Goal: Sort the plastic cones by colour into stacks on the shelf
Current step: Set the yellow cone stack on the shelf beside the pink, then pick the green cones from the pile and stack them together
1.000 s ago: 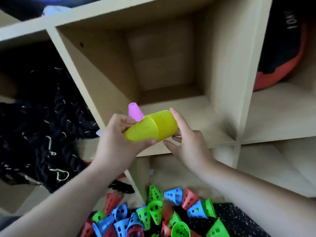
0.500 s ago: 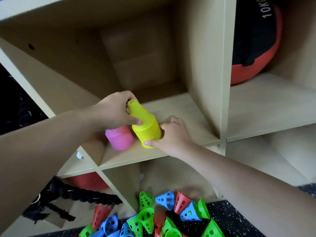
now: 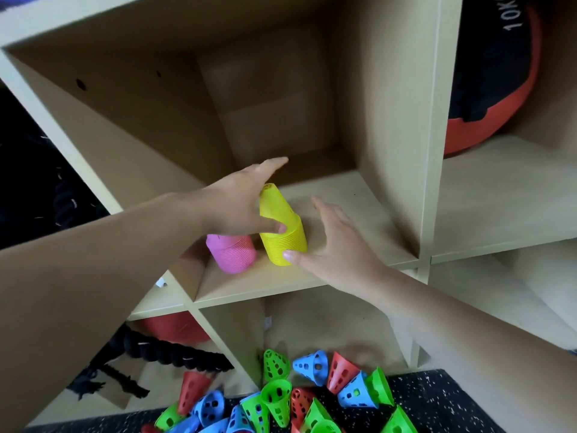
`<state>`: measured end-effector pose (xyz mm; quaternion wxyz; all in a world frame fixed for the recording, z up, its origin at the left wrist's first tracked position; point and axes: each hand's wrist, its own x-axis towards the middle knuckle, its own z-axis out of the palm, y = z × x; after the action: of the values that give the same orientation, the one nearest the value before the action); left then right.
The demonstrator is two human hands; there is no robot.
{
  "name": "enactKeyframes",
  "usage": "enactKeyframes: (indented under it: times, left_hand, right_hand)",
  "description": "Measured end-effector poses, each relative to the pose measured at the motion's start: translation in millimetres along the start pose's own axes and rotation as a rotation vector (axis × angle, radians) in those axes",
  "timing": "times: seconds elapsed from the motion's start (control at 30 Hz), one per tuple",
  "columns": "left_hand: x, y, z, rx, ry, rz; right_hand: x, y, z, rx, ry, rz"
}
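Nearest me, loose green, blue and red cones [image 3: 281, 398] lie heaped on the floor [image 3: 437, 398]. Above, on the shelf [image 3: 359, 195], my right hand [image 3: 337, 248] is spread flat, thumb touching the base of the upright yellow stack [image 3: 281, 232]. My left hand [image 3: 240, 207], fingers straight, rests its thumb on that stack's side. The pink stack [image 3: 232, 253] stands just beside it, to its left.

The left arm [image 3: 93, 260] and right arm [image 3: 468, 332] are bare and both reach forward. The left hand [image 3: 240, 204] is flat, fingers straight and close together (thumb sticking out to the right). The right hand [image 3: 337, 245] is spread wide, palm facing left, its thumb just below the other thumb
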<state>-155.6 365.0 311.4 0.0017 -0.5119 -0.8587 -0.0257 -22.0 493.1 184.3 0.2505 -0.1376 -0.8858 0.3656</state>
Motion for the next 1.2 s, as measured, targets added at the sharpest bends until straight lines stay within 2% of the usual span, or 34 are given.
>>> enactKeyframes:
  times: [0.1,0.27,0.4,0.57,0.83,1.07,1.2]
  left_hand:
    - [-27,6,9,-0.139,0.147,0.043]
    - [-89,23,41,-0.314,0.419,0.17]
    - [-140,37,78,-0.403,0.51,0.227]
    - [-195,47,136,-0.428,0.474,0.134]
    - [-258,46,227,-0.618,0.419,-0.137]
    - [-288,41,309,-0.632,0.238,-0.6]
    - [-282,33,335,-0.62,0.1,-0.746]
  right_hand:
    - [-22,4,-13,0.095,0.045,-0.112]
    - [-63,0,-25,0.104,0.089,-0.21]
    - [-99,-1,-30,0.134,0.081,-0.301]
    - [-140,2,-15,0.12,-0.019,-0.315]
    - [-202,25,31,0.083,-0.205,-0.254]
    - [-231,66,82,-0.079,-0.381,-0.17]
    - [-235,98,106,-0.238,-0.503,-0.112]
